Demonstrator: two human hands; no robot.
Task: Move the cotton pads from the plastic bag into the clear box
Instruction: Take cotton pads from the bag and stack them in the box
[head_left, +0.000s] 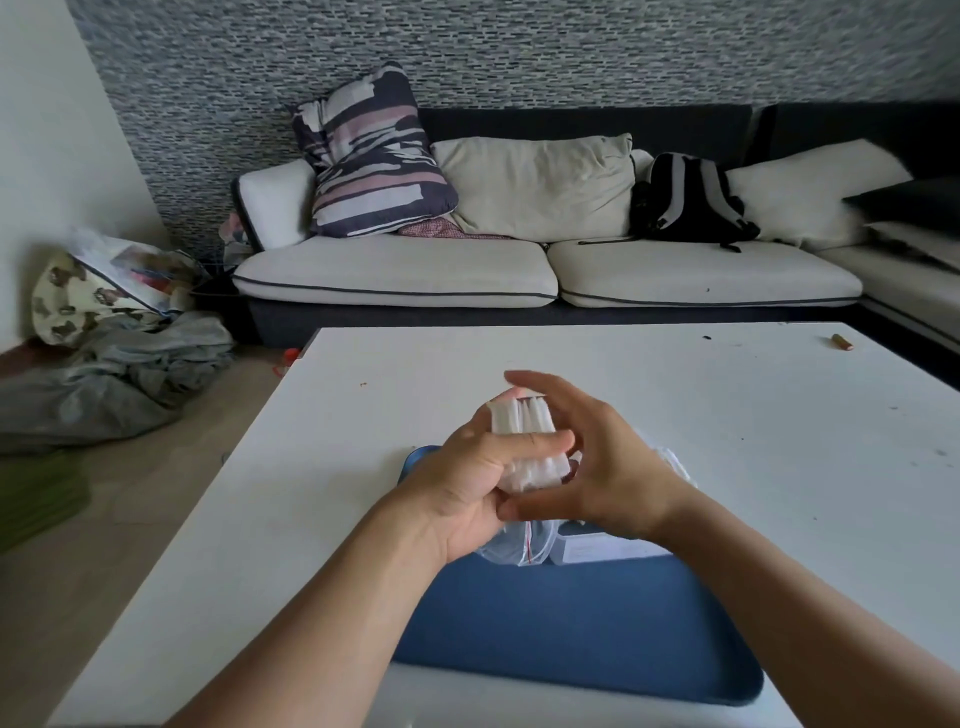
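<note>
While emptying the plastic bag (511, 545) | left hand (467, 478) is gripping cotton pads (522, 441) upright | right hand (587, 457), fingers spread, is steadying them over the tray's (571, 623) far edge.

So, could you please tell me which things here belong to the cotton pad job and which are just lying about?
Part of the job:
- stack of white cotton pads, gripped by the left hand, right hand beside it
- clear plastic bag
- clear box, mostly hidden
- blue tray

Just lying about:
- small brown cylinder on the white table
- black backpack
- striped cushion
</note>
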